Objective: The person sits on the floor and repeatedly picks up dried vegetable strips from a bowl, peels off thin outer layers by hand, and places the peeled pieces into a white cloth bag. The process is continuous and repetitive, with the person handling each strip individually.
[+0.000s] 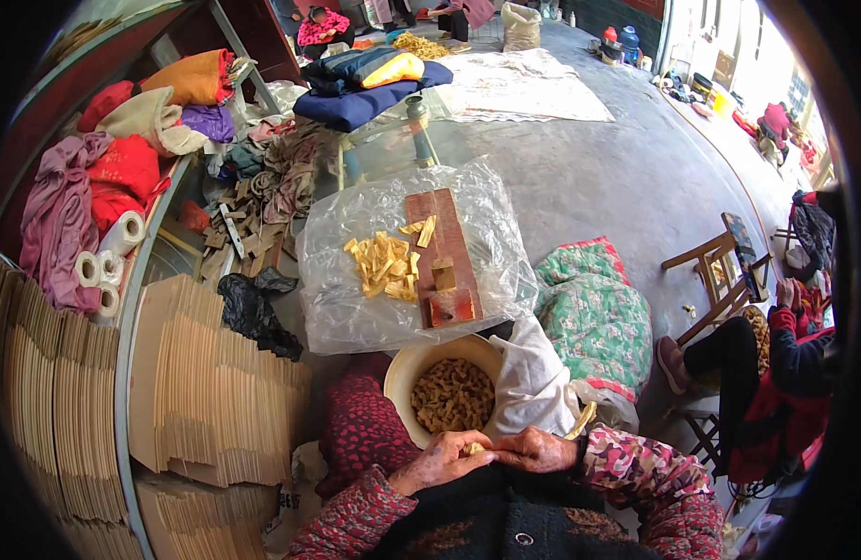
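My left hand (441,462) and my right hand (539,450) meet in front of my dark vest. Between the left fingers shows a small folded piece of yellow strip (474,449), perhaps dried bean curd. The right fingertips pinch at the same spot, mostly hiding what they grip. Just past the right wrist another yellow strip (584,420) sticks out; whether it joins the held piece is unclear. Beyond my hands stands a cream bucket (395,378) holding many knotted brownish-yellow pieces (453,395). A white cloth (535,378) drapes beside its right rim.
A plastic-covered table (339,315) bears a pile of yellow strips (385,266) and a reddish wooden board (437,231) with blocks. Stacked flat cardboard (213,385) fills the left. A green quilted cover (595,322) lies right, near a seated person (773,392) and wooden chair (717,273).
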A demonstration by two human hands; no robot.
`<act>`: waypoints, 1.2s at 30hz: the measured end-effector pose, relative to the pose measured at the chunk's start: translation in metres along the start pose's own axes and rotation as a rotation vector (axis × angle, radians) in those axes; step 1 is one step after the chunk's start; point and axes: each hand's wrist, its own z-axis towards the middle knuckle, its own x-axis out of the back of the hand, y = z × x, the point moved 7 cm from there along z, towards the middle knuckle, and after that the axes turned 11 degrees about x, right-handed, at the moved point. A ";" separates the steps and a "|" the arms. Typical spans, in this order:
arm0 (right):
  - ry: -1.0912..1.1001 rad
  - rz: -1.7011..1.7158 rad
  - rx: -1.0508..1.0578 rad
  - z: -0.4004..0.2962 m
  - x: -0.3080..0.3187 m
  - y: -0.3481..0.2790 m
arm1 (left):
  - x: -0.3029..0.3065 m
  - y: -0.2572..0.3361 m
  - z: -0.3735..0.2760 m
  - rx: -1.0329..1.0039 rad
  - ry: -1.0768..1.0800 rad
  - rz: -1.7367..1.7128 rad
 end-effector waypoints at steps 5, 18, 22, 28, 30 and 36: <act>-0.003 0.025 0.036 -0.002 -0.002 0.000 | -0.006 -0.011 0.000 0.030 0.020 -0.110; -0.020 -0.013 0.166 0.001 -0.014 -0.024 | 0.014 -0.018 -0.044 0.065 0.192 -0.208; -0.071 -0.098 0.182 0.009 -0.020 -0.025 | 0.023 -0.019 -0.053 0.068 0.225 -0.380; -0.043 -0.014 0.185 0.016 -0.017 -0.026 | 0.015 -0.018 -0.049 0.057 0.064 -0.175; -0.032 0.014 0.157 0.014 -0.013 -0.027 | 0.014 -0.014 -0.047 0.020 0.031 -0.117; -0.024 0.037 0.140 0.009 -0.010 -0.020 | 0.011 0.016 -0.046 -0.296 0.147 0.222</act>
